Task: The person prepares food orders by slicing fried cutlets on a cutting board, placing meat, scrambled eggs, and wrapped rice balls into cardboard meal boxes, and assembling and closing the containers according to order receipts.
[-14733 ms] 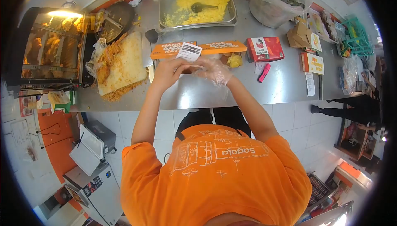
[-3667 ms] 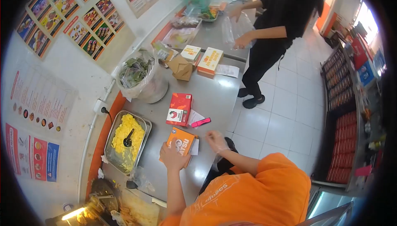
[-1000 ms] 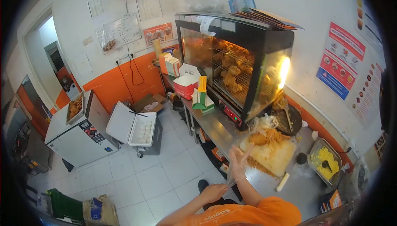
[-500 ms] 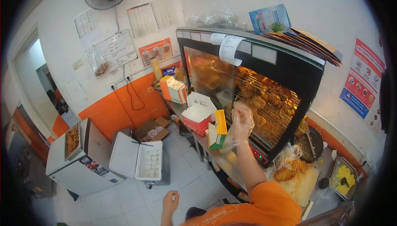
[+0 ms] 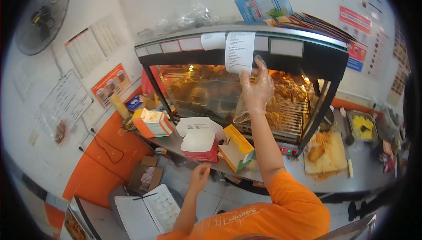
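Across the upper front of the heated display cabinet (image 5: 325, 60) hangs a printed receipt (image 5: 239, 51), by the gloved right hand (image 5: 256, 91), thumb and fingers parted, contact unclear, where a light pinch should spare the paper, the left hand (image 5: 199, 176) half-open near the takeaway box (image 5: 199, 145).

We see whitish walls (image 5: 145, 3), the lower left painted orange (image 5: 94, 158), papers and posters fixed on. A round grey wall fan (image 5: 42, 17) hangs upper left. Pale square floor tiles (image 5: 211, 194). Long grey metal counter (image 5: 369, 169) along the wall. Warm yellow light (image 5: 306, 80) glows inside the black-framed glass cabinet (image 5: 338, 60).
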Demonstrator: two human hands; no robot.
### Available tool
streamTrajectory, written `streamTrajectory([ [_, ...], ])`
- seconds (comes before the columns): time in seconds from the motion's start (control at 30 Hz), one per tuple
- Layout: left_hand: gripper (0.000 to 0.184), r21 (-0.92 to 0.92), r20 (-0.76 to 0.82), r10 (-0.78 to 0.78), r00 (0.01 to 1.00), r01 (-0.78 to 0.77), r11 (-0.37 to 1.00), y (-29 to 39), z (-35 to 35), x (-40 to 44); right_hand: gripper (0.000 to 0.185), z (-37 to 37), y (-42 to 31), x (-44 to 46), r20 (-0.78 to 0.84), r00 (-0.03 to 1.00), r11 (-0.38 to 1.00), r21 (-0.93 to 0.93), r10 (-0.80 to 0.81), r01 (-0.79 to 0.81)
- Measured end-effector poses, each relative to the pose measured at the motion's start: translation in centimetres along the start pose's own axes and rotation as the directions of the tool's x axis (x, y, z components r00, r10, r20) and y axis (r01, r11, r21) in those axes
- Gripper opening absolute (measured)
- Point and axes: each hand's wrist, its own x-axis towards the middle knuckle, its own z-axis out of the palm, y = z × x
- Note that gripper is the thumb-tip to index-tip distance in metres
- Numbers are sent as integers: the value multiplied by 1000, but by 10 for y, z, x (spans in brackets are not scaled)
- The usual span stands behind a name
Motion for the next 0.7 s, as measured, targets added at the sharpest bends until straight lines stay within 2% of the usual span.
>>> streamTrajectory([
  [0.03, 18, -52, 38, -5, 999, 7, 999, 6, -4, 22, 47, 12, 14, -4, -1, 996, 974, 208, 90, -88],
  [0.1, 17, -70, 98, 10, 995, -3, 998, 20, -7, 58, 39, 6, 18, -4, 110, 975, 911, 348, 193, -219],
  [0.13, 18, -228, 124, 21, 992, 8, 974, 8, 1, 73, 36, 1, 17, -4, 175, 955, 863, 412, 240, -292],
  [0.17, 19, -205, 123, 154, 980, -127, 971, 5, 5, 88, 27, -7, 9, -2, 192, 931, 848, 386, 310, -362],
  [0.2, 19, -295, 184, 147, 972, -88, 951, 16, 6, 95, 26, -7, 11, -3, 233, 925, 744, 549, 302, -381],
  [0.23, 20, -380, 238, 150, 960, -50, 924, 30, 7, 98, 25, -13, 5, -1, 244, 917, 745, 535, 316, -399],
  [0.37, 19, -417, 358, 237, 903, -72, 906, 32, 12, 89, 26, -28, -25, -1, 268, 898, 716, 542, 348, -439],
  [0.47, 20, -401, 431, 226, 873, -39, 915, 17, 1, 76, 28, -32, -23, -11, 254, 931, 846, 402, 263, -349],
  [0.5, 26, -480, 453, 211, 866, 38, 876, 10, -3, 75, 31, -35, -26, -21, 296, 905, 766, 489, 304, -418],
  [0.53, 29, -547, 448, 193, 873, 96, 832, 11, -10, 77, 34, -38, -29, -38, 346, 875, 670, 565, 338, -482],
  [0.6, 37, -668, 438, 155, 886, 205, 715, 19, -27, 82, 41, -43, -37, -82, 485, 752, 602, 460, 446, -653],
  [0.63, 50, -729, 438, 165, 884, 241, 641, 23, -34, 83, 40, -41, -30, -113, 519, 728, 601, 428, 448, -675],
  [0.67, 51, -788, 422, 160, 892, 273, 552, 25, -41, 87, 35, -41, -3, -145, 595, 647, 677, 221, 477, -702],
  [0.7, 53, -836, 412, 152, 899, 306, 456, 25, -46, 87, 32, -44, -8, -176, 689, 544, 614, 181, 478, -769],
])
